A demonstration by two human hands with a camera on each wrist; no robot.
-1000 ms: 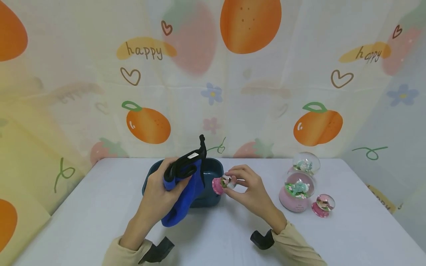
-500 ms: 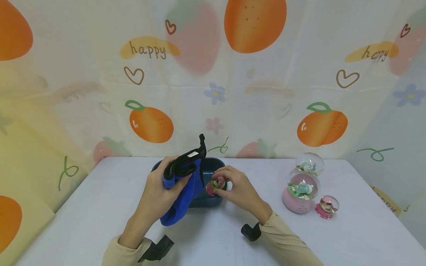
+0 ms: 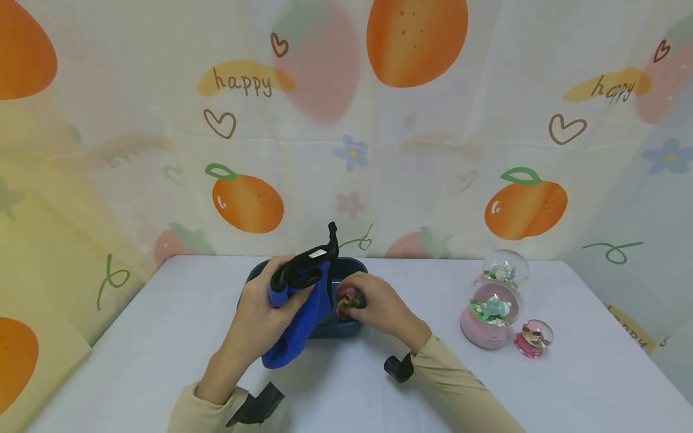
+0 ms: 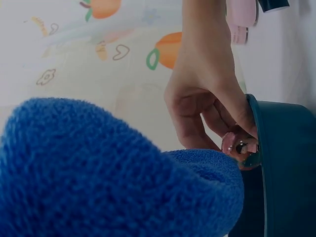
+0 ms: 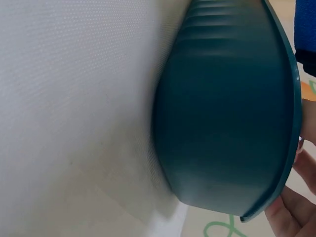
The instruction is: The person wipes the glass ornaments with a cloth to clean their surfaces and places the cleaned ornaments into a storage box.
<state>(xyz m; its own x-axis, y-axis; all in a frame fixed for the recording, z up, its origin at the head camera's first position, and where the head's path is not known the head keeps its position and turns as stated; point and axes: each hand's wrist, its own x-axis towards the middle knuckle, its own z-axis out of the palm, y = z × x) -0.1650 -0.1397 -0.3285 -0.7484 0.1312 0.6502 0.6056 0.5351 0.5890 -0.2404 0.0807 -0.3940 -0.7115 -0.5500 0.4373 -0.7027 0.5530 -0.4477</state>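
My left hand point(image 3: 260, 310) grips a blue fuzzy cloth item point(image 3: 298, 337) with black trim and a white tag, raised over the left of a dark teal basin point(image 3: 335, 332). In the left wrist view, the blue pile point(image 4: 98, 168) fills the lower left. My right hand point(image 3: 383, 305) pinches a small snow globe point(image 3: 349, 300) with a pink figure inside, at the basin's right side. Seen from the left wrist, that globe point(image 4: 241, 146) is at the basin's rim, its lower part hidden. The basin wall point(image 5: 227, 118) hides most of the right fingers in the right wrist view.
At the right of the white table point(image 3: 433, 397) stand a large pink-based snow globe point(image 3: 488, 328), another large globe point(image 3: 506, 266) behind it, and a small pink-based one point(image 3: 533, 338). A fruit-printed cloth point(image 3: 346, 150) hangs behind the table.
My right hand has carried the small snow globe leftward from outside the basin's right edge to over its opening, lowering slightly. The left hand and blue cloth have stayed nearly still.
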